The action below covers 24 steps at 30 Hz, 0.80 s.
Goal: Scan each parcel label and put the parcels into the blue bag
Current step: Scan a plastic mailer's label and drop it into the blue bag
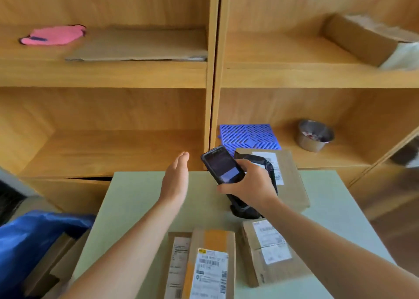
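My right hand (pixel 250 186) grips a black handheld scanner (pixel 223 167), screen up, above the pale green table (pixel 140 199). Behind that hand lies a brown cardboard parcel (pixel 292 180) with a white label; a black pouch is partly hidden under my hand. My left hand (pixel 176 179) hovers flat with straight fingers over the table's far edge, holding nothing. Near the front edge lie two stacked labelled parcels (pixel 208 264) and a third labelled parcel (pixel 269 251) to their right. The blue bag (pixel 29 237) sits low at the left, beside the table.
Wooden shelves stand behind the table. On them are a blue perforated mat (pixel 248 136), a steel bowl (pixel 315 135), flat cardboard (pixel 140 44), a pink item (pixel 54 35) and a box (pixel 360 37) at the upper right. Cardboard boxes (pixel 52 267) sit by the bag.
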Available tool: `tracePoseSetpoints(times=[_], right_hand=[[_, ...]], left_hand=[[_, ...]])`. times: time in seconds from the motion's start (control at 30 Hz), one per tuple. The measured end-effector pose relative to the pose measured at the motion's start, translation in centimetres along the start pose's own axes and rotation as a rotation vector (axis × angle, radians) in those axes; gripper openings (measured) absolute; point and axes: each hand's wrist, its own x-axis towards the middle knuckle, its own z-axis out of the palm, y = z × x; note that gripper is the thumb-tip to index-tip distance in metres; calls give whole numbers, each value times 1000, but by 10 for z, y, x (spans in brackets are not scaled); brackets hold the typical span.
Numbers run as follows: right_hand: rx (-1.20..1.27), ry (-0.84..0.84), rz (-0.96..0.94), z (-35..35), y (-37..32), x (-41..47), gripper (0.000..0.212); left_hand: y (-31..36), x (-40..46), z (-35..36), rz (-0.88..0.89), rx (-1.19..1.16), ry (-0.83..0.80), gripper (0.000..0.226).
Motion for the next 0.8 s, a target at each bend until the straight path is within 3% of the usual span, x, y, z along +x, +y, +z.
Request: tracePoseSetpoints(times=[0.13, 0.27, 0.37, 0.53, 0.8], right_hand=[[-257, -33, 11, -59, 65, 8, 74], [-528, -89, 109, -106, 118, 17, 69], [-653, -133, 137, -130, 140, 16, 64], [-720, -192, 156, -144, 164, 19, 66], [-789, -224, 186, -147, 176, 28, 66]], left_hand=[[3, -2, 68, -28, 3, -15, 55], [0, -7, 115, -58, 9, 14, 71], [-2, -8, 140, -84, 27, -22, 63], [-1, -20, 166, -37, 141, -136, 27], [-23, 6, 172, -120, 269, -109, 36]])
